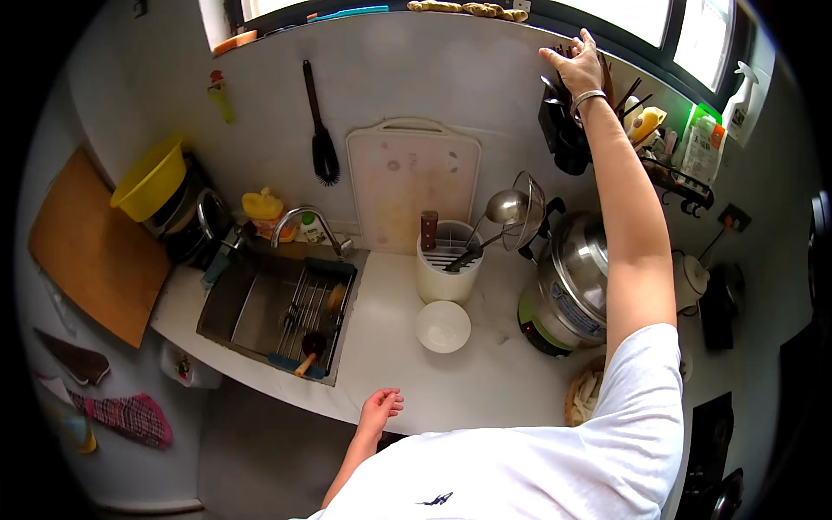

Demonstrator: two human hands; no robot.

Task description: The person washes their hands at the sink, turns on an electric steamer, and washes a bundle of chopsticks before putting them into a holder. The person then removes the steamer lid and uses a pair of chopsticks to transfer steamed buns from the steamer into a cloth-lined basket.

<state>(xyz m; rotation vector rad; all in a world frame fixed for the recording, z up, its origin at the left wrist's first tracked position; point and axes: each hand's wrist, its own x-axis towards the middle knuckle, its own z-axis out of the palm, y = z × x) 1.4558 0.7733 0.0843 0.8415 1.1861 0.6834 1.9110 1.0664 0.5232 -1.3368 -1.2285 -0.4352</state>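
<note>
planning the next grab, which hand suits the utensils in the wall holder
Right, probably: the right hand is up at the wall holder; the left hand is low near the counter.

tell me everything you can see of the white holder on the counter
The white holder is a round tub, plastic or ceramic by its look, standing upright on the counter in front of the cutting board. Dark slots cross its open top. A riveted brown handle sticks up at its left, and a metal ladle leans out to the right. The white bowl sits just in front; whether they touch is unclear. Neither hand is on it.
</note>
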